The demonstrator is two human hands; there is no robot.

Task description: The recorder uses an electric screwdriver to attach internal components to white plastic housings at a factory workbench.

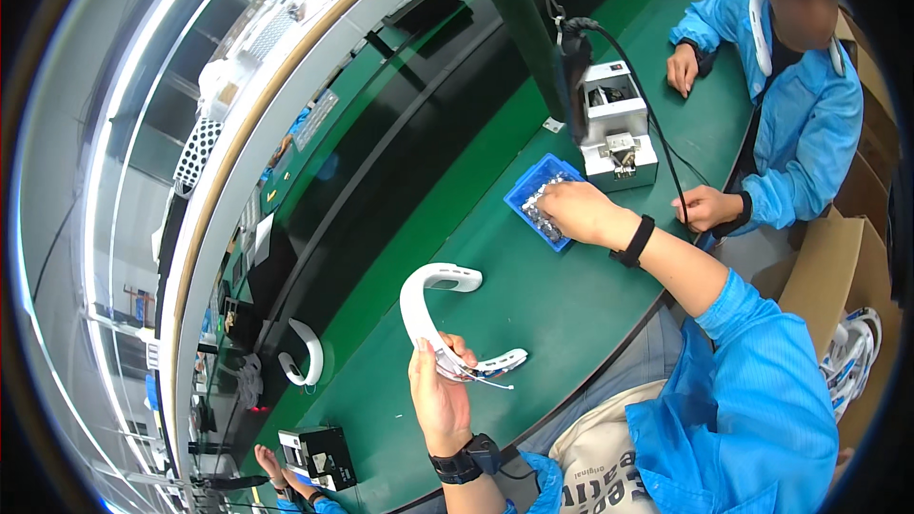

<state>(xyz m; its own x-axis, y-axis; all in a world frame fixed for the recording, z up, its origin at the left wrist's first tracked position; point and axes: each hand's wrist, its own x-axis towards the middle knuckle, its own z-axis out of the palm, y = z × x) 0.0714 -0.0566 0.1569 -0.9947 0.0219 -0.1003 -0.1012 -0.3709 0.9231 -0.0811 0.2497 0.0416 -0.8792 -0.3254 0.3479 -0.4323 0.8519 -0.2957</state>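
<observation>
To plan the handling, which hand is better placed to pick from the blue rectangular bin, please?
Probably the right hand: it reaches into the blue rectangular bin of small silvery pieces, while the left hand holds the white C-shaped device.

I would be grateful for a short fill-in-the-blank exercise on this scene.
1. The left hand holds a curved device whose main colour is ____.
2. The right hand is at a bin whose colour is ____.
3. The tabletop beneath the bin is coloured ____.
4. Of device and bin, the one nearer the picture's left edge is the ____.
Missing words: white; blue; green; device.
</observation>
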